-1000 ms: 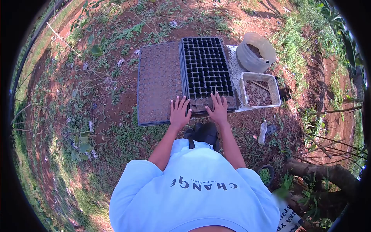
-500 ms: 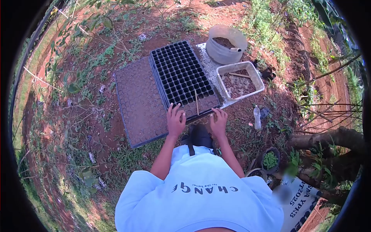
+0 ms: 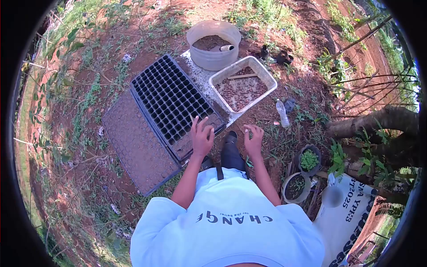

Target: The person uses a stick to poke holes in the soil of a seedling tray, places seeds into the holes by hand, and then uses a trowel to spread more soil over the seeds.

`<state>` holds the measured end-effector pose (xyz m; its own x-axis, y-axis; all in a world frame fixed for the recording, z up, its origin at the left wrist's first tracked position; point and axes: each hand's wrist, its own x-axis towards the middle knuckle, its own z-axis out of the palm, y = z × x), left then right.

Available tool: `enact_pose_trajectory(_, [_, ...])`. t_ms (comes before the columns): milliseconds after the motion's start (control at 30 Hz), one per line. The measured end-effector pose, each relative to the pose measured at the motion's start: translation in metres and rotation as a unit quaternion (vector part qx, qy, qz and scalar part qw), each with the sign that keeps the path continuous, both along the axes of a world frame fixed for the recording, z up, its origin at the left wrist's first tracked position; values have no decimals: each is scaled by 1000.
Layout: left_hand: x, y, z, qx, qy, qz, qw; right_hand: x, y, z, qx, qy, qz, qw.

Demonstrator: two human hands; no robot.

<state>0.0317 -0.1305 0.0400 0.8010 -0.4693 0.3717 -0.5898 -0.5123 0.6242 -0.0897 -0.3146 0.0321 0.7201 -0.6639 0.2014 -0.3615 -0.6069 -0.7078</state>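
Observation:
My left hand point(image 3: 203, 137) hovers over the near corner of a black seedling tray point(image 3: 174, 100), its fingers apart and nothing visible in them. Most of the tray's cells are unfilled; the near rows hold brown soil. A thin stick point(image 3: 192, 119) on the tray is mostly hidden behind that hand. To the right of the tray, over the ground, my right hand point(image 3: 253, 140) has slightly bent, spread fingers and holds nothing I can see. Beside the black tray on the left lies a soil-filled tray point(image 3: 138, 144).
A white basin point(image 3: 267, 79) of brown seeds, with a flat stick point(image 3: 242, 76), stands on a pale board point(image 3: 195, 73). Behind it is a round tub point(image 3: 212, 60) of soil. A plastic bottle point(image 3: 282, 113), potted plants point(image 3: 309, 160), a branch point(image 3: 378, 124) and a printed sack point(image 3: 342, 218) are on the right.
My view and body have turned to the right, so the trays now sit further left in view. My right hand is now away from the tray edge; both hands stay open.

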Motion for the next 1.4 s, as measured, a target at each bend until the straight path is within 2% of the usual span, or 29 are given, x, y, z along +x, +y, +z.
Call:
enact_pose_trajectory(267, [57, -103, -1, 3, -24, -83, 996, 37, -79, 5, -23, -25, -23, 999])
enact_pose_trajectory(467, [82, -161, -6, 35, -11, -81, 996, 58, -131, 9, -29, -41, -7, 999])
enact_pose_trajectory(533, [90, -171, -13, 70, -4, -66, 995, 67, -145, 8, -69, -43, 13, 997])
enact_pose_trajectory(733, [104, -181, -24, 152, 23, -42, 987, 104, -170, 12, -87, -53, 71, 992])
enact_pose_trajectory(900, [102, -182, -19, 204, 43, -36, 977, 135, -185, -2, -48, -41, 111, 992])
enact_pose_trajectory(967, [104, -184, -18, 203, 51, -29, 977, 144, -193, -11, -86, 56, 138, 985])
enact_pose_trajectory(1000, [104, -185, -18, 209, 48, -25, 976, 149, -195, -16, -84, 54, 142, 985])
enact_pose_trajectory(1067, [103, -184, -20, 215, 50, -19, 975, 158, -196, -24, -144, 208, 137, 958])
enact_pose_trajectory(1167, [102, -180, -24, 214, 50, -12, 975, 172, -199, -25, -79, 272, 142, 948])
enact_pose_trajectory(1400, [101, -179, -25, 208, 31, -4, 978, 174, -196, -26, -104, 282, 128, 945])
